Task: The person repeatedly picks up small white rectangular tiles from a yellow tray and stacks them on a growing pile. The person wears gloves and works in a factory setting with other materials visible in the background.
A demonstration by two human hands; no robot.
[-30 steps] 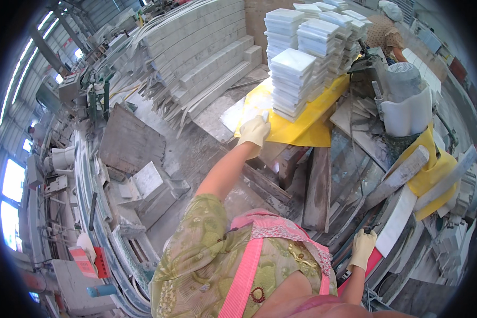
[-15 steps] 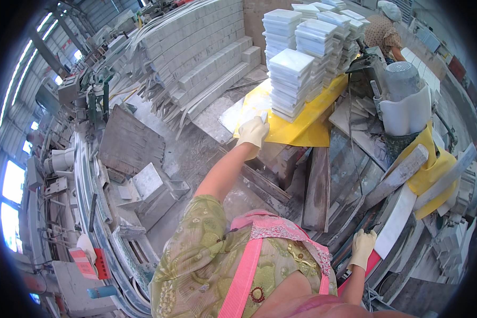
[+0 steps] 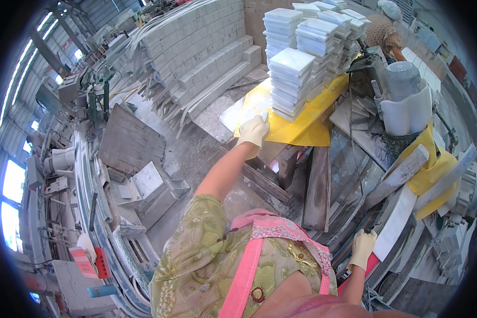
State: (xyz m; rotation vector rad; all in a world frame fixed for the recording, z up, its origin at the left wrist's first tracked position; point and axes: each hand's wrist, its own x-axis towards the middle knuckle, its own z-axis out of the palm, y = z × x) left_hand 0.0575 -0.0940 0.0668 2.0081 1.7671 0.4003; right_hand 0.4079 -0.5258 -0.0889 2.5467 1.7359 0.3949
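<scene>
Left hand (image 3: pixel 253 131): gloved, arm reaching forward, fingers curled at the near left edge of the yellow sheet (image 3: pixel 305 135). A small pale piece (image 3: pixel 264 115) shows at the fingertips — can't tell whether it's pinched or just behind them.

Right hand (image 3: pixel 362 247): gloved, low on the right, fingers bent, just beside the near end of the long white slab (image 3: pixel 397 223). A small dark bit (image 3: pixel 368 231) shows at its fingertips; can't tell if it's gripped.

White tiles (image 3: pixel 291 82) stand in several tall stacks on the yellow sheet, ahead and right of the left hand. The nearest stack is shorter than those behind and near that hand, not touching it. The sheet drapes over the front of the desk (image 3: pixel 214 117).

Right of the stacks: a grey motor (image 3: pixel 403 80) with a white guard (image 3: pixel 406 114) below it. A yellow cloth (image 3: pixel 439 177) hangs over boards further down that side. Behind, left: a big pile of long stone blocks (image 3: pixel 206 58). A co-worker (image 3: pixel 382 33) in a pale cap bends over at the far right — well apart from both hands.
</scene>
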